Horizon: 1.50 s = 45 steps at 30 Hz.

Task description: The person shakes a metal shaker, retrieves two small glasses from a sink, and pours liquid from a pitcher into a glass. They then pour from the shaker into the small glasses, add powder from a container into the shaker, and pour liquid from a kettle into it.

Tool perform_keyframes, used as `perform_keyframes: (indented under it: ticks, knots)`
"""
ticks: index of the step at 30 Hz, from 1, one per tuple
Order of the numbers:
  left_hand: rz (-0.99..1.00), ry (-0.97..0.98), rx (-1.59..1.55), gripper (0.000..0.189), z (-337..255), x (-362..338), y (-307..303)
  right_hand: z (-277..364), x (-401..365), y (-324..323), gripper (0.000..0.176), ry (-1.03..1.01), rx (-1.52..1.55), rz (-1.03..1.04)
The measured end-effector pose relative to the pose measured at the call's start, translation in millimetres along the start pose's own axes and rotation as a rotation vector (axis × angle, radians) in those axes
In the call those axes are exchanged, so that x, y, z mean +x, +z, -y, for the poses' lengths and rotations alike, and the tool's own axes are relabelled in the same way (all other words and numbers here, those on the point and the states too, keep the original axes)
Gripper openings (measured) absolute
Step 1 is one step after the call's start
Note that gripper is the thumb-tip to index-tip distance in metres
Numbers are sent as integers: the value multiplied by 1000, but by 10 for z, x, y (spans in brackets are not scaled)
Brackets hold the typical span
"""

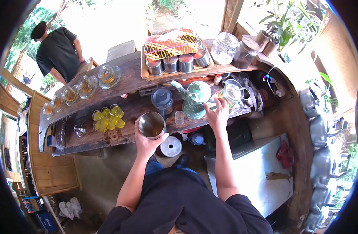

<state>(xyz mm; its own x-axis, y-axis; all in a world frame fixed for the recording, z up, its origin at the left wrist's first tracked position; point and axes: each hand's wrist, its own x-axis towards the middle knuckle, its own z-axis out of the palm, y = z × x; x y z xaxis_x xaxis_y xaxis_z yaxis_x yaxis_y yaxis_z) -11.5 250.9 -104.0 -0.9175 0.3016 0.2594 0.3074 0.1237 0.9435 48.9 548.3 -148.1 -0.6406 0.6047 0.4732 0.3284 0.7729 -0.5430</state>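
Note:
In the head view, my left hand (149, 144) is wrapped round a metal cup (152, 124), tilted so its open mouth faces me, with some brown liquid at the bottom. My right hand (218, 117) has its thumb and fingers closed at the handle side of a green speckled teapot (194, 102). The teapot stands on the lower counter, its spout pointing up and left. Between the hands are a dark lidded jar (162, 100) and a small clear cup (179, 117). A glass jug (232, 91) stands just beyond my right hand.
Several yellow-green glasses (108, 118) cluster on the lower counter. Several glass cups on saucers (109, 75) line the upper ledge. A tray (210, 68) holds metal canisters and a patterned box (171, 43). Kettles (319, 132) hang at right. A person (60, 52) stands outside.

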Motion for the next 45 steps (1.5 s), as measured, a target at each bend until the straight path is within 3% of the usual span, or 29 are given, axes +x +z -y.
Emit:
perform_keyframes:
  ticks: [2, 5, 11, 15, 17, 21, 26, 28, 33, 35, 36, 41, 45]
  knots:
    - [-11, 9, 27, 87, 47, 20, 45, -36, 37, -29, 65, -92, -27, 34]
    - [3, 13, 22, 88, 14, 36, 70, -65, 38, -43, 66, -20, 58, 64]
    - [17, -2, -12, 90, 110, 85, 29, -205, -38, 83, 49, 108, 279, -25]
    - [34, 14, -40, 90, 28, 152, -40, -279, -32, 114, 37, 316, 419, 73]
    - [53, -16, -67, 90, -38, 186, -69, -358, -46, 237, 31, 473, 845, 55]
    - [80, -17, -93, 89, -31, 239, -134, -456, -15, 365, 31, 586, 1113, 67]
    - [67, 0, -95, 88, -91, 287, -255, -373, -36, 463, 38, 628, 1138, -46]
    - [72, 14, -89, 89, -68, 304, -312, -304, -18, 500, 43, 646, 1118, -188]
    - [75, 35, -112, 89, 34, 371, -390, -176, -31, 344, 45, 716, 1193, -248]
    - [93, 54, -104, 89, 38, 415, -400, -195, -74, 271, 41, 723, 1143, -281]
    - [96, 49, -107, 89, 58, 427, -405, -212, -101, 249, 27, 709, 1166, -288]
    - [147, 70, -91, 89, 75, 513, -382, -286, -175, 142, 34, 743, 1162, -331]
    - [183, 52, -110, 90, 97, 570, -339, -218, -220, -72, 27, 789, 1256, -321]
